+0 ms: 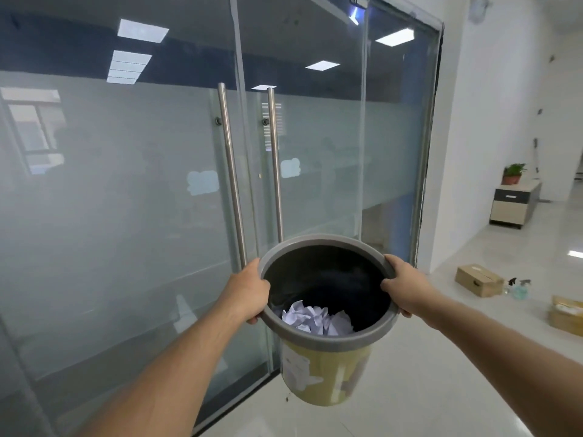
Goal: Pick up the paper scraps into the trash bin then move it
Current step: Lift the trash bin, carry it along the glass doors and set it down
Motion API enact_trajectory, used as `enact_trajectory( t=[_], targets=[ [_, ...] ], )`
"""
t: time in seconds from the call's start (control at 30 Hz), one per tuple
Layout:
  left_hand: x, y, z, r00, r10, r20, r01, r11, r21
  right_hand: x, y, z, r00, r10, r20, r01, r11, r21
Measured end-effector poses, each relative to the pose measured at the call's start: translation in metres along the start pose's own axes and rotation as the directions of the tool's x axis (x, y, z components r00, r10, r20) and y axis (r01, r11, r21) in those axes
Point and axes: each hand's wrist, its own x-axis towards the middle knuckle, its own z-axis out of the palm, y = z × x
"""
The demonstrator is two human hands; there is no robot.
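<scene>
A yellow trash bin [325, 373] with a grey rim and a black liner hangs in the air above the floor, tilted slightly toward me. Several crumpled white paper scraps [315, 320] lie at its bottom. My left hand [247, 293] grips the rim on its left side, thumb inside. My right hand [405, 287] grips the rim on the right side, thumb over the edge. Both arms are stretched out in front of me.
Glass double doors with two steel pull handles [232, 171] stand right behind the bin. To the right, on the white tiled floor, lie a cardboard box [478, 279], spray bottles [520, 288] and another box [566, 313]. A low cabinet [512, 205] with a potted plant stands farther back.
</scene>
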Motion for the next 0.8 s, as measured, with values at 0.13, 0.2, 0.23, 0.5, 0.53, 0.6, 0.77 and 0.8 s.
enact_trajectory(
  t=[0.13,0.2,0.23,0.5,0.53,0.6,0.77,0.8],
  targets=[
    [0.049,-0.004,0.007,1.0,0.019,0.01,-0.019,1.0,-0.015,0.045,-0.005,0.01,1.0,0.012,-0.021,-0.012,0.999,-0.033],
    [0.074,-0.005,0.01,0.999,0.025,0.022,-0.025,1.0,-0.012,0.068,-0.007,0.013,0.999,0.02,-0.03,-0.022,0.999,-0.045],
    [0.087,-0.005,0.013,0.999,0.027,0.027,-0.027,1.0,-0.009,0.079,-0.006,0.015,0.999,0.025,-0.035,-0.026,0.999,-0.044],
    [0.176,0.006,0.069,0.997,0.027,0.076,-0.029,0.999,0.015,0.165,0.033,0.02,0.995,0.086,-0.043,-0.089,0.994,-0.063],
    [0.187,0.01,0.079,0.996,0.027,0.08,-0.028,0.999,0.015,0.178,0.04,0.017,0.995,0.088,-0.042,-0.091,0.994,-0.057],
    [0.208,0.018,0.1,0.997,0.022,0.079,-0.024,0.999,0.024,0.205,0.054,0.012,0.996,0.084,-0.036,-0.085,0.995,-0.047],
    [0.254,0.045,0.144,0.998,-0.02,0.065,0.018,0.999,0.029,0.271,0.086,-0.009,0.997,0.073,-0.016,-0.074,0.996,-0.053],
    [0.263,0.051,0.151,0.998,-0.029,0.059,0.028,0.999,0.027,0.285,0.091,-0.014,0.998,0.07,-0.011,-0.07,0.996,-0.058]
  ],
)
